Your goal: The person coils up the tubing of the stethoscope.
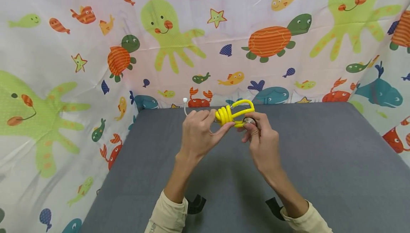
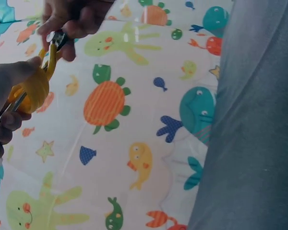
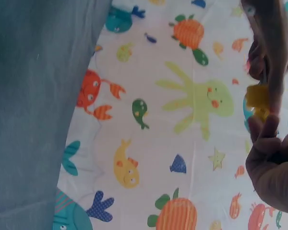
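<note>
A stethoscope with yellow tubing is held up above the grey table, its tube wound in several tight turns around itself. My left hand grips the wound bundle, thumb along its near side. From behind that hand a thin metal ear tube with a white ear tip sticks up. At the other end, my right hand pinches the round metal chest piece between thumb and fingers. A loop of tubing stands out above the chest piece. In the left wrist view, metal tubes run through the yellow coils.
The grey tabletop spreads out below both hands. A white curtain printed with sea animals rises along its back and sides. Black straps hang at both wrists, by the light sleeves.
</note>
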Available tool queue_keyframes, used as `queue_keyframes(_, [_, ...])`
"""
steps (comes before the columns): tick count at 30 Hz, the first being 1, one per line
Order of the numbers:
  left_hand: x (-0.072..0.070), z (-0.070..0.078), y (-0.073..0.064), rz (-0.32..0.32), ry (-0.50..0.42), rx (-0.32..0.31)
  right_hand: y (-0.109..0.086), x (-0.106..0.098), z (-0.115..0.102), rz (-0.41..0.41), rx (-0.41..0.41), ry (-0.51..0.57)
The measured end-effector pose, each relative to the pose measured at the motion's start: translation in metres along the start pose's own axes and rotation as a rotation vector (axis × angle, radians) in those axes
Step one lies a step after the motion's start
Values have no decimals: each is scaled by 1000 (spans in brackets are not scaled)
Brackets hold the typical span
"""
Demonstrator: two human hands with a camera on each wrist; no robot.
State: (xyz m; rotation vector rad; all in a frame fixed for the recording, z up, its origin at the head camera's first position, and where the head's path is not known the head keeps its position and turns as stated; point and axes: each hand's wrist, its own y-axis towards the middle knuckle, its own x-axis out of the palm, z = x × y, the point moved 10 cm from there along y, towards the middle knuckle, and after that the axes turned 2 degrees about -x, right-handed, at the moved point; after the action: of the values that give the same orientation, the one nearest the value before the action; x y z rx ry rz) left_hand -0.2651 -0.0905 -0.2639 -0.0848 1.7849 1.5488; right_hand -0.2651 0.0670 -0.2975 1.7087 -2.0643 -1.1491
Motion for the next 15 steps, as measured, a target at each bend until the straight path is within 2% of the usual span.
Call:
queue_keyframes(6, [-8,-6,5,5,-81,-8,12,-12,22,-28,132,153])
queue_keyframes(9, [-13,-11,7,17,-125,-20,17,-8,30,-125,144,193])
queue_keyframes(12, [-14,-11,9,10,-131,0,18,1,34,-241,162,299])
queue_keyframes(15, [-11,-10,11,-7,-102,23,18,6,35,-278,210,408])
